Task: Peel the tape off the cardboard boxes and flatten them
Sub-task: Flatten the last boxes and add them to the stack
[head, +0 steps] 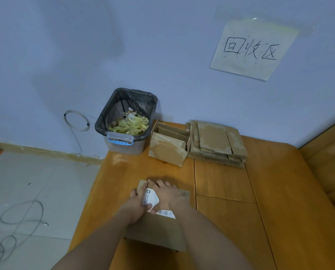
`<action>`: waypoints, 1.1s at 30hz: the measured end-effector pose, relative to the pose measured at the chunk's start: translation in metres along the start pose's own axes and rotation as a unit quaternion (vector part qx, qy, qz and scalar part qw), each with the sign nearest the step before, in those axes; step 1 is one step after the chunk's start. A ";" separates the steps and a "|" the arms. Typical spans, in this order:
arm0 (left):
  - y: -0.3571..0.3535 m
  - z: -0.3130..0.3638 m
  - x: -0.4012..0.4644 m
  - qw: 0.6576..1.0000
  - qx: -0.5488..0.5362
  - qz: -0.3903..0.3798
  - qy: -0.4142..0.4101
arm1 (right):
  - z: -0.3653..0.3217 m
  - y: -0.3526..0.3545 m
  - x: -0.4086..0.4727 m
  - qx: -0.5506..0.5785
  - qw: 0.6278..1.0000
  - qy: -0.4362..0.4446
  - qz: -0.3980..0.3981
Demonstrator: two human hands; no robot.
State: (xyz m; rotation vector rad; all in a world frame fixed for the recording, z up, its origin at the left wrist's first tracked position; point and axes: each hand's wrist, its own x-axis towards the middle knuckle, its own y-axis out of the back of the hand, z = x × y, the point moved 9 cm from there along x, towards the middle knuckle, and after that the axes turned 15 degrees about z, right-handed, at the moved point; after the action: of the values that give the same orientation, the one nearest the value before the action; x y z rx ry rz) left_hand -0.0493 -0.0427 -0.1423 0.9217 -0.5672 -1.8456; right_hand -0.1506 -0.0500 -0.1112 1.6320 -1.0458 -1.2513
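Cardboard lay flat on the table (231, 182) under both your hands: the box (157, 228) looked light, stiff across its panels and apt to fold only at its creases. Your left hand (138, 201) pinched the white label (151, 197) at its edge, fingers curled, while your right hand (168, 193) pressed the box beside it, fingers spread. You would have done best to hold the thin, tearable label low at its lifted edge.

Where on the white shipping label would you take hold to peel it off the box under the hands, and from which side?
Grip the white shipping label at its lifted, curled edge near the left hand, coming from the left. That edge already stands clear of the cardboard box; the barcode end looks still stuck flat.
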 end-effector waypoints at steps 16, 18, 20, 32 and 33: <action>0.072 0.079 0.001 0.983 -0.002 0.110 -0.149 | 0.006 0.072 -0.017 0.013 0.972 -0.064 0.225; 0.082 0.090 -0.002 0.974 0.038 0.134 -0.178 | 0.005 0.084 -0.020 0.032 0.962 -0.081 0.260; 0.092 0.102 -0.006 0.959 0.092 0.162 -0.214 | 0.006 0.095 -0.025 0.046 0.949 -0.097 0.295; 0.052 0.103 -0.037 0.906 0.172 0.137 -0.362 | 0.019 0.055 -0.078 0.076 0.937 -0.114 0.322; 0.046 0.101 -0.040 0.909 0.153 0.129 -0.365 | 0.023 0.044 -0.087 0.083 0.938 -0.125 0.313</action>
State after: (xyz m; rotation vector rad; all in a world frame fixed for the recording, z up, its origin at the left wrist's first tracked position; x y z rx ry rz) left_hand -0.0939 -0.0272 -0.0339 0.2816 -1.4001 -1.8490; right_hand -0.1935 0.0147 -0.0477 1.1186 -1.7041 -0.9593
